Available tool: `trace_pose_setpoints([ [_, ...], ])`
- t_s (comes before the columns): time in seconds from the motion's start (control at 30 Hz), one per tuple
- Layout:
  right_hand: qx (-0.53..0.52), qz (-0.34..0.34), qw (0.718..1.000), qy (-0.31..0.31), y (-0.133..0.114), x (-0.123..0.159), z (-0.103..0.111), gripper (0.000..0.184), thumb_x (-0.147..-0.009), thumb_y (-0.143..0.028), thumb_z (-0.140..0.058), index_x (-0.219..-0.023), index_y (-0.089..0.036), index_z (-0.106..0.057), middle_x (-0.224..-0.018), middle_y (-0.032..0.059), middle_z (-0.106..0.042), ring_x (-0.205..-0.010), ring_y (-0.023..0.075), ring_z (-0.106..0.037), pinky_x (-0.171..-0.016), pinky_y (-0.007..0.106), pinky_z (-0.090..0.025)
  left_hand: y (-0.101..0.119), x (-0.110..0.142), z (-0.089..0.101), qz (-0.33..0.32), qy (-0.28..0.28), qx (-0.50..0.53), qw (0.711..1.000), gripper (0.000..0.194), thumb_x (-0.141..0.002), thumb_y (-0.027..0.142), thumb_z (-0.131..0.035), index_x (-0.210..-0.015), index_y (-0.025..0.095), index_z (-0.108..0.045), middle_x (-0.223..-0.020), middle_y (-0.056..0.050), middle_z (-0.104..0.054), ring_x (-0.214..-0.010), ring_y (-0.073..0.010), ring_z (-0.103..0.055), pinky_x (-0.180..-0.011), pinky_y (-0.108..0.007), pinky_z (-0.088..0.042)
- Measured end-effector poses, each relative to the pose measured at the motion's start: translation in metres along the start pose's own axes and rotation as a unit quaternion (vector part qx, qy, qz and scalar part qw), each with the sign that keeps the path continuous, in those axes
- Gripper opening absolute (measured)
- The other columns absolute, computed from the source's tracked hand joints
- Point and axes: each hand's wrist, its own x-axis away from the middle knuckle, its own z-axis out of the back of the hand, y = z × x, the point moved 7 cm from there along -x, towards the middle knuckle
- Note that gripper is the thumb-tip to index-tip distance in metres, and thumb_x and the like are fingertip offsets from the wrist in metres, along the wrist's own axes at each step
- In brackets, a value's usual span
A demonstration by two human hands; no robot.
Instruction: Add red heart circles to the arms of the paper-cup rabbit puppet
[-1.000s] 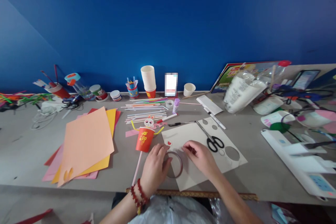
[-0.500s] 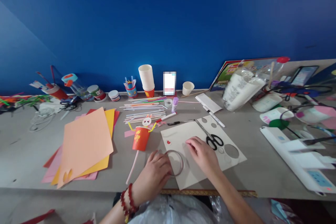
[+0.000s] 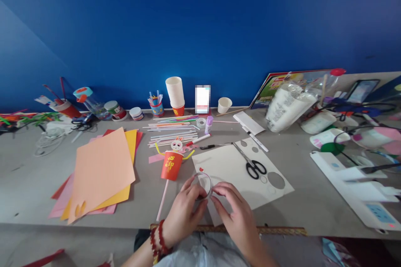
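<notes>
Tape roll (image 3: pixel 210 184) sits in the left hand's (image 3: pixel 188 206) grip, over the white sheet's (image 3: pixel 230 171) near-left edge.

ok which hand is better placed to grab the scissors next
Right, most likely. The right hand is nearer the scissors, which lie on its side; the left hand is farther off, with its fingers at the ring.

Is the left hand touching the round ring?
Touching: the head view shows the left hand gripping the round ring, its fingers over the rim's left side.
</notes>
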Motion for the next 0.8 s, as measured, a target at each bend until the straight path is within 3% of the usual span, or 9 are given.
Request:
trace_pose_setpoints([
  [0.1, -0.039, -0.033, 0.999, -0.012, 0.005, -0.002, -0.004, 0.005, -0.094, -0.021, -0.057, -0.094, -0.023, -0.061, -0.093, 0.0066, -0.068, -0.089, 0.0216, -0.068, -0.079, 0.031, -0.057, 0.001, 0.001, -0.001, -0.008, 0.012, -0.018, 1.000, 0.020, -0.088, 0.006, -0.045, -0.095, 0.024, -0.046, -0.082, 0.001, -0.058, -0.075, -0.0150, -0.060, -0.115, -0.051, -0.034],
  [0.23, -0.079, -0.053, 0.995, -0.026, 0.009, -0.003, -0.004, 0.010, -0.093, -0.022, -0.059, -0.084, -0.022, -0.060, -0.086, 0.0047, -0.067, -0.085, 0.0207, -0.067, -0.077, 0.030, -0.056, 0.001, 0.003, 0.000, -0.008, 0.027, -0.022, 0.999, 0.021, -0.086, 0.005, -0.046, -0.095, 0.023, -0.047, -0.082, 0.001, -0.059, -0.079, -0.0162, -0.061, -0.109, -0.048, -0.042],
  [0.4, -0.073, -0.040, 0.997, 0.000, 0.010, -0.004, 0.001, 0.005, -0.094, -0.023, -0.059, -0.095, -0.023, -0.064, -0.095, 0.0060, -0.069, -0.091, 0.0209, -0.068, -0.083, 0.030, -0.055, 0.001, 0.005, -0.001, -0.003, 0.032, -0.035, 0.999, 0.017, -0.088, 0.007, -0.048, -0.094, 0.022, -0.048, -0.085, -0.003, -0.061, -0.089, -0.0210, -0.059, -0.093, -0.042, -0.050],
  [0.57, -0.076, -0.046, 0.996, -0.022, 0.009, -0.004, -0.002, 0.012, -0.094, -0.024, -0.059, -0.083, -0.022, -0.063, -0.086, 0.0043, -0.068, -0.085, 0.0203, -0.067, -0.078, 0.029, -0.055, 0.002, 0.004, 0.000, 0.015, 0.042, -0.025, 0.999, 0.016, -0.087, 0.007, -0.048, -0.092, 0.021, -0.051, -0.087, -0.005, -0.063, -0.087, -0.0218, -0.057, -0.077, -0.034, -0.050],
  [0.8, -0.070, -0.043, 0.996, -0.017, 0.011, -0.002, -0.001, 0.004, -0.092, -0.025, -0.059, -0.095, -0.023, -0.061, -0.090, 0.0058, -0.069, -0.085, 0.0214, -0.069, -0.077, 0.030, -0.057, 0.004, 0.003, 0.002, 0.024, 0.037, -0.022, 0.999, 0.013, -0.086, 0.010, -0.048, -0.090, 0.021, -0.052, -0.082, -0.004, -0.062, -0.080, -0.0207, -0.054, -0.071, -0.031, -0.046],
])
